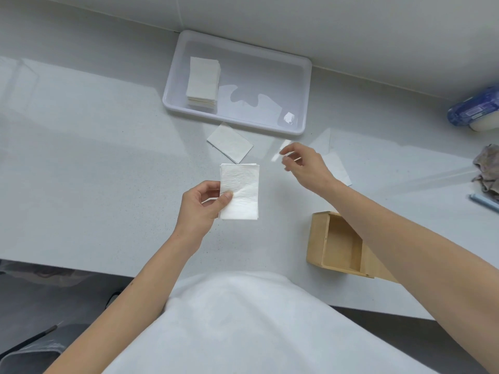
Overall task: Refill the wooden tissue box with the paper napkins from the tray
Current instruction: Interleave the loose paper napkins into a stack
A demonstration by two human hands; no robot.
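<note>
My left hand (201, 206) holds a small stack of folded white napkins (240, 190) above the counter, thumb on top. My right hand (305, 164) hovers to the right of it with fingers apart and nothing in it. The white tray (302, 76) at the back holds a stack of napkins (203, 82) in its left end. One folded napkin (230, 143) lies loose on the counter in front of the tray. The wooden tissue box (341, 244) lies open and looks empty at the front right, partly under my right forearm.
Another napkin (337, 166) lies flat behind my right hand. A blue plastic pack (472, 112), a grey crumpled cloth (488, 168) and a light blue pen (483, 201) sit at the right edge. A small scrap (289, 117) lies in the tray's near right corner. The counter edge runs along the bottom.
</note>
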